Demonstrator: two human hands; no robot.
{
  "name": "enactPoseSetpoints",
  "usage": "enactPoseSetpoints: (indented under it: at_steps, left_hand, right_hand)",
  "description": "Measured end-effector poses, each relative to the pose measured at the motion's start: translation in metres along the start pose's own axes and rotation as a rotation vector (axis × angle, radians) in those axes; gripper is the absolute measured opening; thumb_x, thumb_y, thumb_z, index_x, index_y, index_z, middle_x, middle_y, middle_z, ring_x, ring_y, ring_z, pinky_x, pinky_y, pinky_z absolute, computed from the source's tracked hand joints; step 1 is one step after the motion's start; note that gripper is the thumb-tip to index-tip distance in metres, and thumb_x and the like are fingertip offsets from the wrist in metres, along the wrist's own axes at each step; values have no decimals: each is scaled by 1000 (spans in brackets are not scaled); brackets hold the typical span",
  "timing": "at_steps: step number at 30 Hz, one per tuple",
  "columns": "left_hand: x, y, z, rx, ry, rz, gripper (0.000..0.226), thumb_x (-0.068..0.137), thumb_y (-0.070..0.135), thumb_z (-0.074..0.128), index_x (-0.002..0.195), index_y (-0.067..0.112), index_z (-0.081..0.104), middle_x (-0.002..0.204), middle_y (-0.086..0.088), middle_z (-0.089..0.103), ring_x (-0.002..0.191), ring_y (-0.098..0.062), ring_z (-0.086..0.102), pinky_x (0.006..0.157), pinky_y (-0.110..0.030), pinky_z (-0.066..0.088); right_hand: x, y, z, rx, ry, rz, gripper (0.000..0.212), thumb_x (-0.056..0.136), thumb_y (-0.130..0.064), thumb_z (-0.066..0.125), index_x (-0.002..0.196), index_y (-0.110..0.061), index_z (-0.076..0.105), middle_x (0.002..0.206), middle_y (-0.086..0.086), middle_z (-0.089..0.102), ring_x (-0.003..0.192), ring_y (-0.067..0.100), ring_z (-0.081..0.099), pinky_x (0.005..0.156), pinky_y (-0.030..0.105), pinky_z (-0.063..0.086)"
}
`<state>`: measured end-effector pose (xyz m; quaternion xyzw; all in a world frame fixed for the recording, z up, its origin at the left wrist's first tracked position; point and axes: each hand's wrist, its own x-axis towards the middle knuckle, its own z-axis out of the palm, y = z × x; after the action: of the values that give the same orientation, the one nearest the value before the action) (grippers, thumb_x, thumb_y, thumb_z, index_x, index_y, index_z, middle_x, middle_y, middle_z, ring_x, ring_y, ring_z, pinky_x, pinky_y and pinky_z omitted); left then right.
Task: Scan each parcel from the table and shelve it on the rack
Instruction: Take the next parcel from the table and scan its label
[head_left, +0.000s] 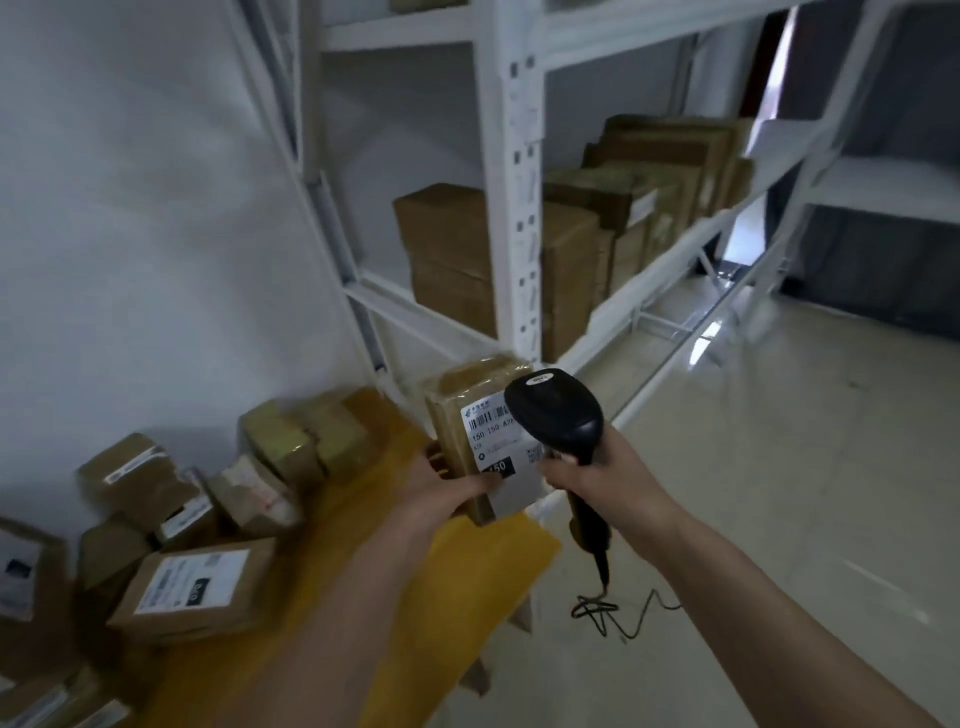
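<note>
White rack (511, 208): brown boxes on shelf. Yellow table (467, 561): loose parcels at left. Left hand (447, 493) grips held parcel (478, 415), thumb on label, above table edge. Right hand (597, 467), fingers wrapped round black scanner (556, 410), head over label.

Brown boxes (182, 525) crowd the left side of the yellow bench (467, 566), so little bare top shows there. On the white rack (511, 218), more boxes (639, 208) fill the right part of the shelf. The left part has room beside one box (447, 249). A thick white post (519, 130) stands between. The floor (779, 467) on the right is open.
</note>
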<state>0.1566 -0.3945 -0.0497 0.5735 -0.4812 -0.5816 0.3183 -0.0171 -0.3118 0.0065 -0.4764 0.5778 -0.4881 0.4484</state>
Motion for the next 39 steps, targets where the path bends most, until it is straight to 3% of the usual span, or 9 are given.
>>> enactPoseSetpoints:
  at_steps: [3,5,7,10,17,22,25,32,39]
  left_hand:
    - [-11,-1,50,-22,4,-9,49,66,5,87,101,19,56,106,-7,68,97,-25,67,85,-46,58]
    - [-14,-4,77,-54,64,7,39,68,5,86,96,17,61,101,-7,71,90,-22,69,77,-38,60]
    - [-18,-7,103,-103,152,28,48,64,10,89,103,12,61,101,-6,71,87,-18,69,68,-28,60]
    - [-25,-15,150,-104,207,28,81,55,16,94,122,5,50,111,-9,67,98,-21,67,83,-37,59]
    - [-34,2,245,-12,147,79,77,63,10,90,120,15,39,98,6,56,86,-5,56,88,-36,53]
    - [-18,20,279,63,122,116,85,63,11,90,129,15,37,101,9,55,103,-17,59,96,-42,53]
    - [0,33,296,94,115,139,86,64,12,90,131,14,37,106,6,57,104,-18,59,95,-42,53]
    - [61,65,355,98,47,193,92,61,15,91,135,18,36,110,4,60,103,-18,63,92,-45,55]
    - [131,130,413,123,33,242,86,64,16,89,134,21,39,117,5,58,104,-12,61,93,-40,54]
  right_hand:
    - [-10,3,-53,-57,61,-23,22,83,-2,66,100,-17,63,82,-2,65,75,2,60,62,12,46]
    - [-16,6,-85,-79,85,-38,22,83,-5,69,98,-21,63,79,-6,64,72,0,59,61,10,44]
    - [-22,11,-114,-120,105,-42,20,83,-9,71,96,-23,64,76,-5,64,70,2,58,62,14,44]
    - [-31,22,-155,-127,110,-52,20,81,-7,73,83,-24,64,62,-16,62,58,-5,56,56,9,42]
    - [-44,39,-234,-109,128,-23,21,80,-5,72,75,-22,62,46,-21,50,48,-5,47,52,7,37]
    - [-39,46,-281,-75,140,20,19,81,1,69,72,-11,57,42,-17,38,41,-1,38,51,9,34]
    - [-30,51,-303,-67,153,12,25,81,2,68,71,-17,58,40,-18,41,40,-3,41,49,6,34]
    - [19,63,-359,-43,271,3,14,79,-6,74,90,-15,69,69,-5,62,64,4,56,61,13,44]
    - [109,44,-431,-26,317,6,19,78,-9,76,92,-21,71,76,1,67,74,14,59,70,26,45]
